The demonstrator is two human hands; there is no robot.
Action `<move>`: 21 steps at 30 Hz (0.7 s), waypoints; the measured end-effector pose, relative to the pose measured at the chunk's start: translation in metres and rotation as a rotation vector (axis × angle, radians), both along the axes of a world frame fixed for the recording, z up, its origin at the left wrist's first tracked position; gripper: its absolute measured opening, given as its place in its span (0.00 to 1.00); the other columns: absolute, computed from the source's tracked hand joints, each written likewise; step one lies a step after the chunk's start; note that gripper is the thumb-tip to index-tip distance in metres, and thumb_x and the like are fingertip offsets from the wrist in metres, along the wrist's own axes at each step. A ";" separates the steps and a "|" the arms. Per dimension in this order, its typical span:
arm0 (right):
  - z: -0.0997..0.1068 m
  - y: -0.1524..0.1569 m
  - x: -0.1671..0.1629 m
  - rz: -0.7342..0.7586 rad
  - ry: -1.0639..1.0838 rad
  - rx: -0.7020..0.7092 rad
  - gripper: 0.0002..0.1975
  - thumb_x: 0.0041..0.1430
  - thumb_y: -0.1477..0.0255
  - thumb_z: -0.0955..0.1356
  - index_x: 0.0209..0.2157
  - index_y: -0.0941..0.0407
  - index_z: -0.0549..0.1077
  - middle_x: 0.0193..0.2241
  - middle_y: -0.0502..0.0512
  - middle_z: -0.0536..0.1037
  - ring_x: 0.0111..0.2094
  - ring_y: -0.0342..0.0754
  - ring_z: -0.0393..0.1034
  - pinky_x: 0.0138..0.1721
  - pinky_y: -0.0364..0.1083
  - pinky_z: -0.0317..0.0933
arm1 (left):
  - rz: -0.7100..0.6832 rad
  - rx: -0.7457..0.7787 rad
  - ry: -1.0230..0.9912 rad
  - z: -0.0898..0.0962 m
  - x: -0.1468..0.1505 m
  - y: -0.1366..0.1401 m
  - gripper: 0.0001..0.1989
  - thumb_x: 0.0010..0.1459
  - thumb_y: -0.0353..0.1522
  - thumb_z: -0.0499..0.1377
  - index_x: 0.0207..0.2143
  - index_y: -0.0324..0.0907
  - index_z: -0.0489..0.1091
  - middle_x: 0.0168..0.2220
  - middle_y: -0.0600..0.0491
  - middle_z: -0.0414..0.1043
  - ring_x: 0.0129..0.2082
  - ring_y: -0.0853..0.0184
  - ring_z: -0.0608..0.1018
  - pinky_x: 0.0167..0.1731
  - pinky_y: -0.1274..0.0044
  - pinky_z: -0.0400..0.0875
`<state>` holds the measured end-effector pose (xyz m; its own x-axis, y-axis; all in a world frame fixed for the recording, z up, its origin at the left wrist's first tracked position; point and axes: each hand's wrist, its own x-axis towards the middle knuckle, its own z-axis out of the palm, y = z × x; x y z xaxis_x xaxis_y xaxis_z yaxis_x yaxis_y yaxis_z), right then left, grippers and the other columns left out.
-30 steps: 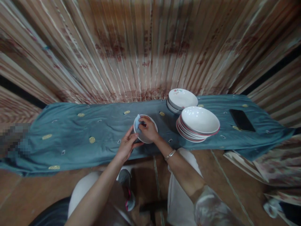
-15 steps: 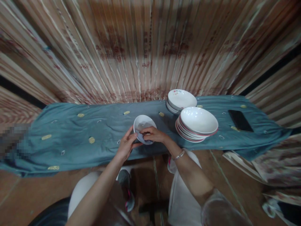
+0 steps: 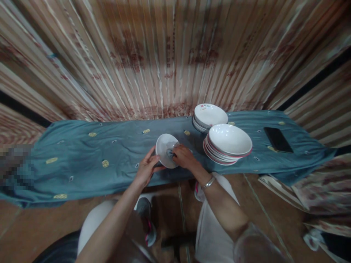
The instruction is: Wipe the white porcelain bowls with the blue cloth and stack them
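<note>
A white bowl [image 3: 163, 150] is tilted towards me above the front part of the cloth-covered table. My left hand [image 3: 147, 168] grips it by its left and lower rim, with the thumb at the edge. Inside the bowl, at its right side, my right hand [image 3: 184, 156] is closed on a small grey-blue cloth [image 3: 170, 153], which is mostly hidden under the fingers. To the right stands a stack of white bowls with red rims [image 3: 229, 140]. Behind it is a second stack of white dishes [image 3: 210, 115], the top one with a floral print.
A green-blue tablecloth [image 3: 82, 157] with pineapple prints covers the long narrow table. A black phone [image 3: 278, 139] lies at its right end. A pleated patterned curtain [image 3: 153, 65] hangs right behind the table. My knees are below the front edge.
My right hand has moved the cloth from the bowl's lower near side up to its right inner side. My left hand keeps its hold on the rim.
</note>
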<state>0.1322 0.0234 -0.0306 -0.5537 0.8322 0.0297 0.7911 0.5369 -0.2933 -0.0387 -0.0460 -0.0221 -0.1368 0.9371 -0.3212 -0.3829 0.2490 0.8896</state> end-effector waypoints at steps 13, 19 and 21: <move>-0.023 0.026 -0.028 -0.171 0.655 0.136 0.13 0.57 0.79 0.62 0.39 0.57 0.76 0.47 0.61 0.74 0.51 0.52 0.65 0.57 0.51 0.57 | 0.002 0.018 -0.042 -0.003 0.001 -0.003 0.41 0.40 0.36 0.72 0.58 0.44 0.66 0.27 0.58 0.71 0.31 0.70 0.73 0.37 0.70 0.77; -0.015 0.027 -0.039 -0.087 1.099 -0.277 0.05 0.51 0.72 0.66 0.31 0.56 0.73 0.37 0.52 0.76 0.40 0.47 0.69 0.47 0.45 0.62 | 0.010 0.025 -0.043 -0.004 0.001 -0.003 0.40 0.40 0.35 0.72 0.58 0.45 0.66 0.26 0.60 0.69 0.30 0.71 0.72 0.39 0.70 0.77; -0.010 0.021 -0.039 -0.017 1.127 -0.475 0.05 0.50 0.70 0.66 0.30 0.56 0.72 0.31 0.49 0.74 0.35 0.45 0.68 0.42 0.43 0.62 | 0.007 0.023 -0.041 -0.004 0.001 -0.002 0.41 0.40 0.36 0.72 0.59 0.44 0.66 0.26 0.60 0.70 0.30 0.71 0.72 0.38 0.71 0.77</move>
<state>0.0927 0.0440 -0.0405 -0.4031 0.8979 0.1770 -0.0260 0.1821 -0.9829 -0.0375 -0.0485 -0.0257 -0.1307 0.9434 -0.3048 -0.4209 0.2256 0.8786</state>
